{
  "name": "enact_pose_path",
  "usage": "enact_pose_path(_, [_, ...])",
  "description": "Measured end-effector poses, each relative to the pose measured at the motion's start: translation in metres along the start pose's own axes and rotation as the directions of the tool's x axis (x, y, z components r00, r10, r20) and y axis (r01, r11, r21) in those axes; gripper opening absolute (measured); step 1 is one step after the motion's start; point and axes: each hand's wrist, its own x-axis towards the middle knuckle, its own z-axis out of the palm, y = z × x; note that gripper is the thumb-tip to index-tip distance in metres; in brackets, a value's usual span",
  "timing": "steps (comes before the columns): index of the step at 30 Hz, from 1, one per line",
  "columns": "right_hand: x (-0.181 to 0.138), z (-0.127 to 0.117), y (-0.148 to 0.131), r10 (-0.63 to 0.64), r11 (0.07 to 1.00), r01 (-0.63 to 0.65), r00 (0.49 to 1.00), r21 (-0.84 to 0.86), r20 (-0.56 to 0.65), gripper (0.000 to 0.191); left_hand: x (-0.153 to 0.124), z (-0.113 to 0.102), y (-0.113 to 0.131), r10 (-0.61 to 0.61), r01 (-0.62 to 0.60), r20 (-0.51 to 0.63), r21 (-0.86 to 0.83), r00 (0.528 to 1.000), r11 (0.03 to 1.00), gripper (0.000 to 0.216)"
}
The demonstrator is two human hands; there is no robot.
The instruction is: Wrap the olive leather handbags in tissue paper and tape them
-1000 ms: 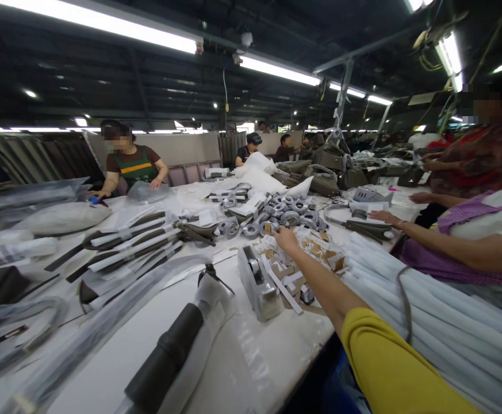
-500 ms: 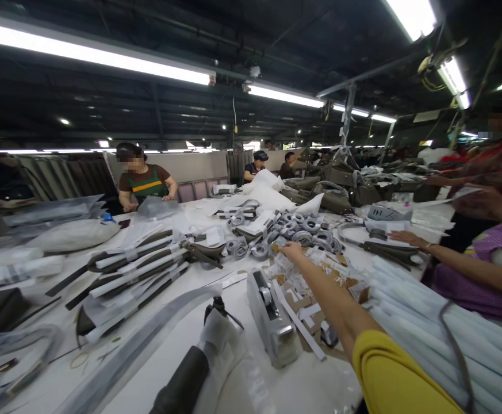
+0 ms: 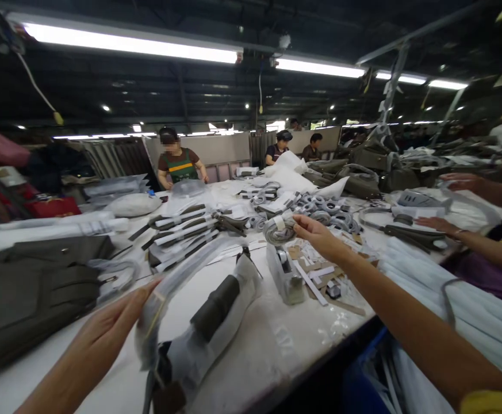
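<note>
Pinched in the fingers of my right hand (image 3: 315, 233) is a coiled strap (image 3: 272, 233) in greyish wrap with a white band around it, raised above the table. At the lower left, my left hand (image 3: 119, 316) grips a long strap (image 3: 151, 328) covered in translucent film, its fingertips hidden behind the strap. The strap arches over the table beside a dark olive roll-shaped piece (image 3: 214, 307), partly covered in white wrapping. A grey tape dispenser (image 3: 285, 282) stands just below the coil. Behind it lies a heap of similar coils (image 3: 324, 210).
A dark olive bag (image 3: 39, 293) lies at left. Wrapped strap bundles (image 3: 181, 233) cover the middle. Card and paper scraps (image 3: 320, 270) lie right of the dispenser, near pale foam rolls (image 3: 470, 287). A co-worker's hands (image 3: 440, 224) are at right; another person (image 3: 181, 167) works across the table.
My right hand has drawn back from the heap with a coiled strap in it. My left hand has come into view on the film-covered strap. The view has swung left.
</note>
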Motion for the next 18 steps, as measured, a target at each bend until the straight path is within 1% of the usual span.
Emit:
enact_pose_path(1, [-0.010, 0.014, -0.013, -0.021, 1.000, 0.020, 0.997, 0.017, 0.075, 0.048, -0.002, 0.000, 0.002, -0.027, 0.028, 0.065, -0.019, 0.997, 0.999, 0.058])
enact_pose_path(3, [-0.028, 0.041, -0.036, -0.058, 0.998, 0.057, 0.977, 0.008, 0.205, 0.045, -0.004, 0.003, 0.007, -0.064, 0.088, 0.203, -0.110, 0.977, 0.990, 0.060])
enact_pose_path(4, [-0.035, 0.056, -0.044, -0.075, 0.997, 0.080, 0.963, -0.007, 0.260, 0.043, -0.005, 0.005, 0.011, -0.069, 0.109, 0.236, -0.161, 0.969, 0.981, 0.059])
enact_pose_path(5, [-0.041, 0.070, -0.051, -0.094, 0.994, 0.106, 0.949, -0.022, 0.301, 0.042, -0.005, 0.007, 0.014, -0.070, 0.123, 0.247, -0.205, 0.967, 0.971, 0.058])
enact_pose_path(7, [-0.047, 0.098, -0.061, -0.131, 0.987, 0.153, 0.932, -0.041, 0.338, 0.041, -0.006, 0.009, 0.021, -0.069, 0.127, 0.228, -0.250, 0.971, 0.960, 0.055])
enact_pose_path(10, [-0.045, 0.136, -0.067, -0.165, 0.983, 0.183, 0.933, -0.027, 0.319, 0.044, -0.005, 0.009, 0.027, -0.048, 0.101, 0.219, -0.238, 0.974, 0.966, 0.051])
enact_pose_path(12, [-0.039, 0.155, -0.066, -0.174, 0.984, 0.174, 0.943, 0.024, 0.282, 0.046, -0.004, 0.007, 0.029, -0.018, 0.064, 0.217, -0.208, 0.976, 0.976, 0.051])
enact_pose_path(16, [-0.028, 0.177, -0.060, -0.148, 0.980, 0.117, 0.970, 0.163, 0.192, 0.053, 0.000, 0.003, 0.036, 0.041, -0.020, 0.180, -0.118, 0.983, 0.993, 0.053])
enact_pose_path(18, [-0.024, 0.185, -0.056, -0.127, 0.973, 0.090, 0.978, 0.211, 0.168, 0.055, 0.003, 0.003, 0.040, 0.035, -0.023, 0.172, -0.071, 0.984, 0.997, 0.054])
